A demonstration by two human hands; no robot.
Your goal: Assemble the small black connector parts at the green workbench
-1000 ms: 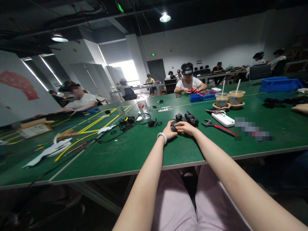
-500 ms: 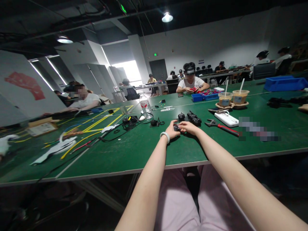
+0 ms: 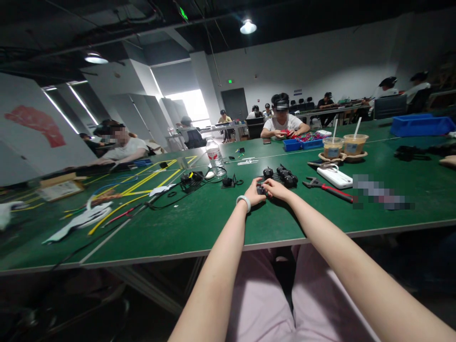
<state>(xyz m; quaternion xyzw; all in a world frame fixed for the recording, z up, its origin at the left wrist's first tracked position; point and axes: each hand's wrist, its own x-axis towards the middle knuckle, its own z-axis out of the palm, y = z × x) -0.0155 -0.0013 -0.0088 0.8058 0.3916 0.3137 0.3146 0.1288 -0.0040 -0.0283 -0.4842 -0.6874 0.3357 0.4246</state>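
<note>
Over the green table, my left hand (image 3: 254, 193) is closed around a small black part (image 3: 261, 189), partly hidden by the fingers. A pale bangle (image 3: 243, 204) circles the left wrist. My right hand (image 3: 277, 189) meets it from the right, its fingertips pinched at the same part. Just beyond the hands lie several black blocky parts (image 3: 287, 176) and a smaller black piece (image 3: 268, 172). To the left of them is another black piece with a ring (image 3: 228, 181). Pliers (image 3: 329, 190) with red and black handles rest right of my right hand.
A white power bank (image 3: 335, 177) and two drinks in a carrier (image 3: 344, 156) stand to the right. Blue bins (image 3: 292, 145) sit before a person (image 3: 283, 121) across the table. A bottle (image 3: 214, 159), a black device with cable (image 3: 192, 177), a glove (image 3: 83, 219) and wires (image 3: 117, 213) lie left.
My right fingers have shifted very slightly on the small black part. Both hands stay in nearly the same place, and the view has moved only a little.
</note>
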